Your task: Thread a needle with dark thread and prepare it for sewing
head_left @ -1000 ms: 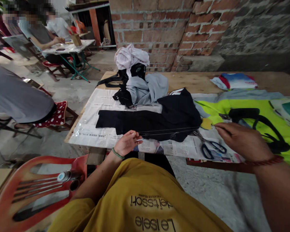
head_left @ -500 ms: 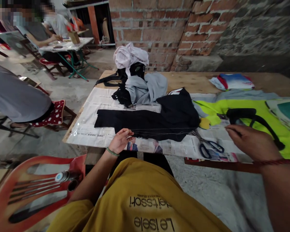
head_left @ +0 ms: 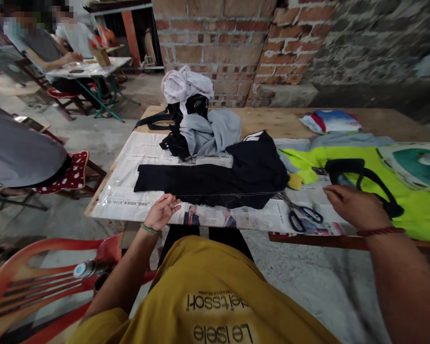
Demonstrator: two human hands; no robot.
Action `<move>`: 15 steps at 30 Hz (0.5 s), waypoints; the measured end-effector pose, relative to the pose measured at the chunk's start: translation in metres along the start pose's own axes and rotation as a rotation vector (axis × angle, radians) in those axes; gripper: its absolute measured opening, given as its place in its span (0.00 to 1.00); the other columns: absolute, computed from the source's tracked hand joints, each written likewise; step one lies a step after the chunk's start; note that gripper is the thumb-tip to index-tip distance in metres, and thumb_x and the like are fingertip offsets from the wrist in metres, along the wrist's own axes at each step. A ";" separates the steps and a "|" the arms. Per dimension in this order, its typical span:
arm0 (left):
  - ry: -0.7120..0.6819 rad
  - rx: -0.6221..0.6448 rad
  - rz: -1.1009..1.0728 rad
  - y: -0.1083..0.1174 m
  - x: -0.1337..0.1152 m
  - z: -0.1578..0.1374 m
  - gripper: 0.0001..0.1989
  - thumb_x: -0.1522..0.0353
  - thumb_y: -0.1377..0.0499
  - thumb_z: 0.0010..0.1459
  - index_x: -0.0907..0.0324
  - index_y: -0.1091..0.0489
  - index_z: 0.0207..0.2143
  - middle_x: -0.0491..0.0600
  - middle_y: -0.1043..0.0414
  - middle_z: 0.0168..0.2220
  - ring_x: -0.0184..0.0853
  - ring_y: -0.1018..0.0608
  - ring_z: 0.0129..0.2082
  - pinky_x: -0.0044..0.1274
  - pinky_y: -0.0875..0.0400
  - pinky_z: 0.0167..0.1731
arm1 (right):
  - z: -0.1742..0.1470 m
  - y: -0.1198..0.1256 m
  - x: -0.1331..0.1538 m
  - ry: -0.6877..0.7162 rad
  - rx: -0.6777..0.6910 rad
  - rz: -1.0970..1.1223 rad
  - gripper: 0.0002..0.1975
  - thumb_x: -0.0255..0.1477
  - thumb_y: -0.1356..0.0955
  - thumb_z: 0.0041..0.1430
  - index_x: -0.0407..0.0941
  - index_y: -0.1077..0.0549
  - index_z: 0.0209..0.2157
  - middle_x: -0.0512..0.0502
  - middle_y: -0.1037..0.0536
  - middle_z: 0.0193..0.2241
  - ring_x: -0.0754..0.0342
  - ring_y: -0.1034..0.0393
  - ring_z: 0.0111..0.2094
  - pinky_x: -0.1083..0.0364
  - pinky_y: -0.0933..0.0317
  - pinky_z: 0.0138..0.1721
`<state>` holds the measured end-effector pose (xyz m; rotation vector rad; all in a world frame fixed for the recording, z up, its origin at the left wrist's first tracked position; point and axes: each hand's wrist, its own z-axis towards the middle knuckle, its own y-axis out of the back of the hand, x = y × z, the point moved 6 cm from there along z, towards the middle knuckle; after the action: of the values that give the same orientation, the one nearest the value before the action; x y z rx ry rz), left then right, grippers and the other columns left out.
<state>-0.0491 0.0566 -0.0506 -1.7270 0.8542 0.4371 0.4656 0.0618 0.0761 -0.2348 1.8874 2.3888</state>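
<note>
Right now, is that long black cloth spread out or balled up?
Mostly spread out: the black cloth lies lengthwise over the newspaper, flat toward the picture's left.

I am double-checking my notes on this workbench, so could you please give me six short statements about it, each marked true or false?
1. The scissors lie on newspaper. True.
2. The right hand is gripping the scissors. False: it is apart from them, to their right.
3. A thin pale thread runs across the dark garment. True.
4. The left hand has a red bracelet at its wrist. False: that bracelet is green.
5. The yellow-green garment is left of the dark garment. False: it is to the right.
6. The gray cloth is on the table. True.
</note>
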 end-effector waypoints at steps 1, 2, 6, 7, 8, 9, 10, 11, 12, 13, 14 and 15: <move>0.002 -0.011 -0.001 0.002 0.000 0.001 0.09 0.73 0.34 0.46 0.60 0.32 0.29 0.43 0.28 0.30 0.33 0.23 0.35 0.27 0.29 0.36 | 0.000 -0.003 -0.003 -0.024 -0.009 -0.010 0.15 0.34 0.39 0.57 0.44 0.24 0.37 0.42 0.22 0.36 0.51 0.29 0.33 0.56 0.43 0.30; 0.004 -0.024 0.007 0.004 0.001 0.002 0.10 0.72 0.34 0.45 0.60 0.32 0.29 0.43 0.28 0.29 0.33 0.23 0.35 0.27 0.28 0.36 | 0.000 -0.006 -0.005 -0.045 -0.018 -0.018 0.15 0.34 0.39 0.56 0.44 0.24 0.37 0.43 0.22 0.35 0.50 0.29 0.33 0.56 0.43 0.29; -0.027 -0.097 0.137 0.012 0.004 0.007 0.12 0.70 0.32 0.41 0.62 0.32 0.29 0.44 0.29 0.29 0.31 0.24 0.33 0.23 0.28 0.32 | 0.000 -0.012 -0.003 -0.041 -0.026 -0.012 0.16 0.34 0.41 0.55 0.45 0.24 0.36 0.44 0.21 0.35 0.50 0.28 0.33 0.56 0.42 0.29; -0.040 -0.118 0.182 0.014 0.005 0.009 0.13 0.69 0.32 0.40 0.62 0.32 0.28 0.44 0.29 0.29 0.31 0.24 0.32 0.22 0.29 0.31 | 0.000 -0.013 -0.002 -0.037 -0.021 -0.008 0.16 0.35 0.41 0.56 0.45 0.24 0.36 0.44 0.21 0.35 0.50 0.28 0.33 0.56 0.42 0.29; -0.051 -0.144 0.222 0.016 0.005 0.010 0.14 0.69 0.32 0.39 0.63 0.31 0.28 0.45 0.29 0.28 0.30 0.24 0.31 0.21 0.29 0.30 | 0.000 -0.013 -0.001 -0.036 -0.015 -0.007 0.17 0.35 0.41 0.56 0.45 0.24 0.36 0.44 0.21 0.35 0.50 0.28 0.33 0.56 0.42 0.30; -0.061 -0.175 0.255 0.020 0.005 0.011 0.15 0.68 0.31 0.38 0.63 0.31 0.28 0.45 0.29 0.28 0.30 0.24 0.30 0.21 0.29 0.28 | 0.000 -0.014 -0.001 -0.038 -0.007 -0.008 0.17 0.35 0.41 0.56 0.45 0.24 0.36 0.44 0.21 0.35 0.50 0.28 0.34 0.56 0.41 0.30; -0.067 -0.210 0.280 0.024 0.004 0.012 0.16 0.67 0.31 0.36 0.63 0.32 0.28 0.45 0.30 0.28 0.29 0.25 0.28 0.20 0.30 0.27 | 0.000 -0.015 -0.003 -0.046 0.003 -0.012 0.17 0.35 0.41 0.57 0.45 0.24 0.36 0.44 0.21 0.35 0.50 0.28 0.34 0.56 0.41 0.31; -0.070 -0.247 0.300 0.028 0.003 0.012 0.17 0.67 0.31 0.35 0.63 0.32 0.28 0.44 0.30 0.27 0.29 0.25 0.27 0.20 0.30 0.25 | -0.001 -0.017 -0.005 -0.061 0.017 -0.018 0.17 0.35 0.41 0.57 0.45 0.24 0.37 0.44 0.21 0.36 0.50 0.28 0.35 0.56 0.41 0.31; -0.070 -0.282 0.318 0.032 0.002 0.012 0.18 0.66 0.31 0.34 0.63 0.32 0.29 0.44 0.30 0.27 0.29 0.25 0.26 0.19 0.31 0.23 | -0.002 -0.019 -0.008 -0.084 0.036 -0.027 0.17 0.35 0.41 0.57 0.45 0.24 0.37 0.44 0.21 0.36 0.50 0.28 0.35 0.56 0.42 0.31; -0.068 -0.309 0.339 0.036 0.002 0.012 0.19 0.66 0.31 0.33 0.63 0.32 0.29 0.44 0.31 0.26 0.29 0.25 0.25 0.18 0.33 0.21 | -0.003 -0.022 -0.013 -0.113 0.064 -0.039 0.17 0.35 0.41 0.57 0.45 0.24 0.38 0.44 0.21 0.37 0.50 0.28 0.35 0.56 0.42 0.31; -0.063 -0.328 0.365 0.040 0.001 0.012 0.20 0.65 0.31 0.32 0.63 0.33 0.29 0.43 0.31 0.25 0.28 0.26 0.24 0.17 0.34 0.19 | -0.004 -0.026 -0.017 -0.144 0.099 -0.051 0.17 0.35 0.41 0.57 0.45 0.24 0.39 0.45 0.21 0.37 0.50 0.28 0.35 0.56 0.42 0.30; -0.059 -0.342 0.399 0.044 0.001 0.011 0.20 0.65 0.31 0.32 0.63 0.33 0.28 0.43 0.32 0.24 0.28 0.27 0.23 0.17 0.36 0.18 | -0.006 -0.030 -0.022 -0.172 0.138 -0.063 0.17 0.35 0.41 0.57 0.46 0.24 0.40 0.45 0.21 0.37 0.50 0.28 0.35 0.56 0.42 0.30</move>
<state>-0.0787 0.0611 -0.0843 -1.8391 1.1351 0.9415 0.4929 0.0638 0.0497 -0.0742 1.9247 2.1513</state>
